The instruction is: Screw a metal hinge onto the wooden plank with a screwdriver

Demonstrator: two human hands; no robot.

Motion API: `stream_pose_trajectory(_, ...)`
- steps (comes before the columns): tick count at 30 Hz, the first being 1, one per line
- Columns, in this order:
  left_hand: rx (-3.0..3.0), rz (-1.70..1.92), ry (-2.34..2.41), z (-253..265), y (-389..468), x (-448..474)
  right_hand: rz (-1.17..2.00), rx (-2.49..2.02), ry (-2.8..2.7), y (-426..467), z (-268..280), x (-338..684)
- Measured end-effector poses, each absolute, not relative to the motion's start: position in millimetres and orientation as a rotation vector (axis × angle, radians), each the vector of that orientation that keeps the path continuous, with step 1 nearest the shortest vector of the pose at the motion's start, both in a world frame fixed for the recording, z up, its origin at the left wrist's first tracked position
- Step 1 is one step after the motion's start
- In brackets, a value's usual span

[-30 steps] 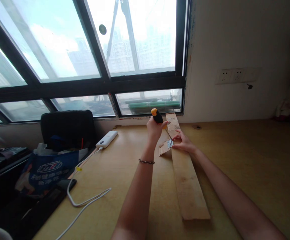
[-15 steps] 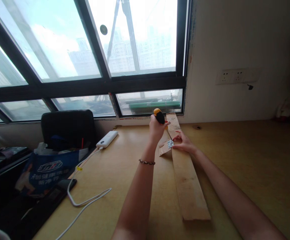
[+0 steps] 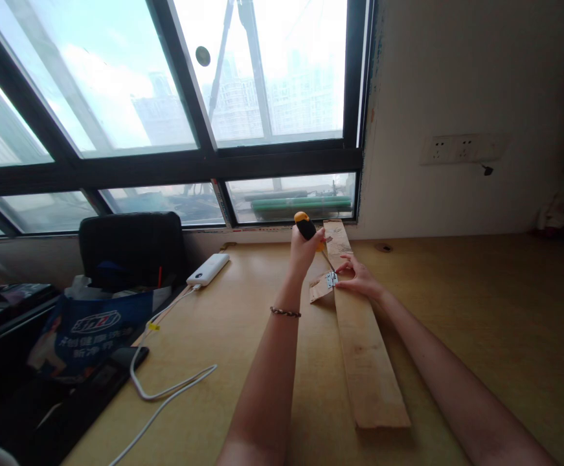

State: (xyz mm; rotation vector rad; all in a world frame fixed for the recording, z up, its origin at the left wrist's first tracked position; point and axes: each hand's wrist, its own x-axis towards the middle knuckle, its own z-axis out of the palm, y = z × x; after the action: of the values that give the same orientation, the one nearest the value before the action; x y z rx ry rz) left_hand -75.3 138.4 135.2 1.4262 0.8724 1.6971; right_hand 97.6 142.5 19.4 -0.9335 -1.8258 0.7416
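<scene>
Printed matter appears on one object only: the blue-and-white plastic bag (image 3: 87,330) lying at the left end of the yellow wooden desk (image 3: 480,310). It carries a white oval logo with dark lettering, too small and blurred to read, and beneath it two rows of white Chinese characters, likewise not legible. The white rectangular power bank (image 3: 208,269) bears a small dark mark that cannot be read.
</scene>
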Motion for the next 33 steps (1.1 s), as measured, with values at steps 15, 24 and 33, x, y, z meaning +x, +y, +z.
stream_pose_trajectory(15,1.668,1.729,1.121,140,135,-90,0.754,-0.951,-1.817,142,21,97)
stream_pose_trajectory(24,1.595,1.732,0.794,134,133,-69,0.794,-0.941,-1.797,142,20,97)
stream_pose_trajectory(33,1.569,1.756,0.904,135,128,-59,0.819,-0.937,-1.780,141,21,96)
